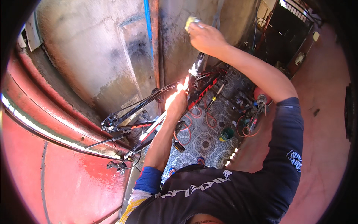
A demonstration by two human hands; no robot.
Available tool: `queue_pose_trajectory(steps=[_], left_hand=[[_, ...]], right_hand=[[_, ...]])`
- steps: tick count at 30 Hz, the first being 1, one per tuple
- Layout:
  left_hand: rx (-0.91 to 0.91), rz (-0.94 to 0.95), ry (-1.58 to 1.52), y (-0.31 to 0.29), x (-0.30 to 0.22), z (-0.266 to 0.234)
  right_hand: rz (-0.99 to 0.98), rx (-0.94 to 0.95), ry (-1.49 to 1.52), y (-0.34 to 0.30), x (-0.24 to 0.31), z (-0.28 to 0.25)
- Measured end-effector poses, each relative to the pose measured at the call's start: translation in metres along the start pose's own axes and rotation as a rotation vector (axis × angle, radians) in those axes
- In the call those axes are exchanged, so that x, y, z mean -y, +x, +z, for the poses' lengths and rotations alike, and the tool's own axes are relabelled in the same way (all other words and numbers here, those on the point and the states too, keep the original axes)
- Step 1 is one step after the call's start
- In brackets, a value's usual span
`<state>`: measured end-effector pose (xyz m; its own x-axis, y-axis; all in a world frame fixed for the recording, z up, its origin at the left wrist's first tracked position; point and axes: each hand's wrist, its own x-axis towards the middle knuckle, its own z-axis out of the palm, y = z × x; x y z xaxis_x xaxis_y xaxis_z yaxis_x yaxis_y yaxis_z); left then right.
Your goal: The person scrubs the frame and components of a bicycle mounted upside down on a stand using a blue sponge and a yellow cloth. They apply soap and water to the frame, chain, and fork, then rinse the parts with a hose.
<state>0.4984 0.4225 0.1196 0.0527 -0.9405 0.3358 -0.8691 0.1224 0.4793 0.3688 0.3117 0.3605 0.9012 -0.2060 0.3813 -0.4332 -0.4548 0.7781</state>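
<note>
A black and red bicycle frame (203, 91) hangs slantwise in front of me, its wheels not on it. My left hand (178, 102) is closed around one of its tubes near the middle; strong sunlight washes out the fingers. Raised well above the frame, near the wall, my right hand (209, 39) pinches a small yellow sponge (191, 23), slightly blurred. The rear derailleur (110, 122) end of the frame points left, close to the wall's foot.
A green bucket (226, 134) stands on the patterned tile floor (207, 149). Right of it lie an orange hose (250, 132), a red round tank (262, 96) and assorted tools. A stained concrete wall (89, 48) rises behind the frame, with a red ledge (63, 164) at the left.
</note>
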Motion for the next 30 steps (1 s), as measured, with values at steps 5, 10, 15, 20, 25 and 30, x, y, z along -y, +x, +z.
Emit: queue_pose_trajectory(steps=[5, 10, 15, 20, 25, 30], left_hand=[[0.039, -0.016, -0.024, -0.002, -0.014, 0.007], [0.016, 0.01, -0.025, 0.01, -0.015, 0.011], [-0.031, 0.016, -0.031, 0.002, -0.004, 0.013], [0.059, -0.031, -0.025, -0.001, -0.011, 0.004], [-0.097, -0.036, -0.063, -0.011, -0.027, -0.012], [-0.007, -0.096, -0.037, -0.01, -0.015, 0.001]], right_hand=[[0.117, -0.054, 0.066, -0.068, 0.007, -0.013], [0.34, 0.058, 0.133, -0.119, 0.021, 0.023], [0.344, -0.374, 0.244, -0.081, 0.01, 0.001], [0.641, -0.36, 0.801, -0.101, 0.064, 0.02], [1.069, 0.009, 1.081, -0.202, 0.172, 0.057], [1.997, -0.063, 2.091, -0.295, 0.262, 0.073]])
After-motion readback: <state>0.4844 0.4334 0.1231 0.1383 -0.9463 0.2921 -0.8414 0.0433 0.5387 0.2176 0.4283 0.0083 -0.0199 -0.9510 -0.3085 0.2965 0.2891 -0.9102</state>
